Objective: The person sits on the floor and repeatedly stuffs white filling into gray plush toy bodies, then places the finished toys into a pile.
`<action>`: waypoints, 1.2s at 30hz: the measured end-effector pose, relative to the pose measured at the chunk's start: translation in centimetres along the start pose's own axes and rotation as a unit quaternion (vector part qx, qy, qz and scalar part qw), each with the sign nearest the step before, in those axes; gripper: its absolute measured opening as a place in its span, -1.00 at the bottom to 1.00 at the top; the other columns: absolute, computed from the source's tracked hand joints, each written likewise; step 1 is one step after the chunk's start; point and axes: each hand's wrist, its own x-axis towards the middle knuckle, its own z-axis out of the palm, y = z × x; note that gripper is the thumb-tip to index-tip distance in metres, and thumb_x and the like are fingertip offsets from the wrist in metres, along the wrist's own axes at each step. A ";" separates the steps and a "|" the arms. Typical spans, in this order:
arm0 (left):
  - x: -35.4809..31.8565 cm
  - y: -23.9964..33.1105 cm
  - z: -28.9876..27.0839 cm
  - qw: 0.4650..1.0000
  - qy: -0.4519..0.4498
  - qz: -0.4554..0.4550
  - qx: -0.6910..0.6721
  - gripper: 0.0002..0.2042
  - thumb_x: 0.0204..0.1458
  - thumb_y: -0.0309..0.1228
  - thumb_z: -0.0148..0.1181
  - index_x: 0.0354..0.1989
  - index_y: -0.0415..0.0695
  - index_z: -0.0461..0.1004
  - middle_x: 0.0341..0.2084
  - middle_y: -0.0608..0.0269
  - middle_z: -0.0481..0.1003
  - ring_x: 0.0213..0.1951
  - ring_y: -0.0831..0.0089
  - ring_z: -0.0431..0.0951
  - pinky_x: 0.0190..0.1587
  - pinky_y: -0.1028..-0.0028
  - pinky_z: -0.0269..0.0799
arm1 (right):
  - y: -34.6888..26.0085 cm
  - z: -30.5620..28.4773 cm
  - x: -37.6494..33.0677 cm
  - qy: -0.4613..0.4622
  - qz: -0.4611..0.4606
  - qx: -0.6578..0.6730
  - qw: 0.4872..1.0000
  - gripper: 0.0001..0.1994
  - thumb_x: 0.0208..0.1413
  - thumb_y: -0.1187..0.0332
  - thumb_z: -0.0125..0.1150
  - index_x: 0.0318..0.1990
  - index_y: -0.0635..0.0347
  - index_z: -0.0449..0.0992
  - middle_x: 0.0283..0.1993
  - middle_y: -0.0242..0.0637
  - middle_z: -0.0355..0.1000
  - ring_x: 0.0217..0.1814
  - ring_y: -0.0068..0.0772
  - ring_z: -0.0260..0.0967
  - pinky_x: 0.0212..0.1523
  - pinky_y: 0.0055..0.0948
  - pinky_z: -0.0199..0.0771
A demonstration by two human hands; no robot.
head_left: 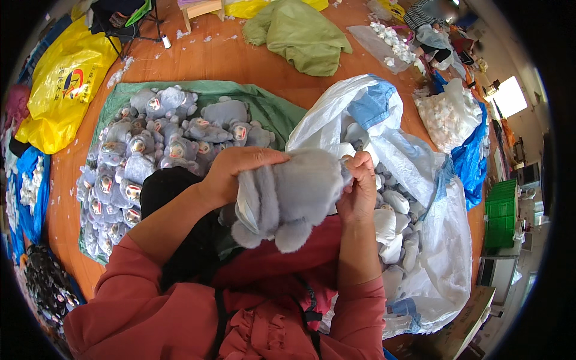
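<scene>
Both hands' fingers grip grey plush toy [294,195] | legs toward camera | axis upright

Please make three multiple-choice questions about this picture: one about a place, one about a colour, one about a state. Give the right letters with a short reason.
1. Where is the heap of finished toys?
A. On a green sheet at the person's left
B. Inside the white sack
C. On a stool

2. What colour is the held toy?
A. Yellow
B. Grey
C. Red

3. How is that toy held?
A. It lies alone on the floor
B. Only the right hand holds it
C. Both hands grip it

Answers:
1 A: the heap lies on the green sheet.
2 B: its plush is grey.
3 C: the left hand and the right hand both clasp it.
</scene>
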 end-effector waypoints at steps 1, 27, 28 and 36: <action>0.2 0.0 -0.1 0.999 0.005 -0.029 -0.022 -0.54 -0.04 -0.61 0.32 0.12 -0.13 0.53 0.01 0.13 0.56 -0.01 0.34 0.58 0.06 0.42 0.50 | 0.0 -0.2 0.1 0.002 0.018 0.002 1.000 -0.89 0.09 0.58 0.08 -0.33 0.09 0.41 -0.56 -0.52 0.24 -0.64 -0.69 -0.01 -0.59 -0.64 0.01; -0.3 -2.1 0.6 0.875 0.115 -0.307 -0.356 -0.71 0.06 -0.55 0.27 0.00 -0.20 0.54 -0.13 0.17 0.59 -0.16 0.40 0.62 -0.09 0.35 0.60 | 2.3 -0.3 0.6 -0.143 -0.155 -0.472 0.856 -0.69 0.00 0.77 0.21 -0.13 0.21 0.55 -0.18 -0.40 0.43 -0.19 -0.55 0.36 -0.11 -0.57 0.40; -0.1 -1.5 0.7 0.888 0.095 -0.321 -0.317 -0.66 -0.01 -0.57 0.33 0.00 -0.20 0.54 -0.10 0.18 0.58 -0.14 0.41 0.61 -0.06 0.35 0.58 | 2.4 -0.6 0.7 -0.140 -0.148 -0.468 0.860 -0.69 -0.02 0.78 0.21 -0.14 0.22 0.54 -0.18 -0.37 0.43 -0.19 -0.51 0.37 -0.12 -0.55 0.40; 0.3 -0.4 0.5 0.887 0.117 -0.301 -0.329 -0.57 -0.09 -0.60 0.35 0.03 -0.20 0.51 -0.09 0.16 0.58 -0.09 0.36 0.60 -0.04 0.31 0.58 | 2.8 -1.9 0.7 -0.068 -0.117 -0.453 0.881 -0.80 0.08 0.72 0.16 -0.20 0.23 0.45 -0.22 -0.37 0.45 -0.23 -0.54 0.35 -0.11 -0.56 0.40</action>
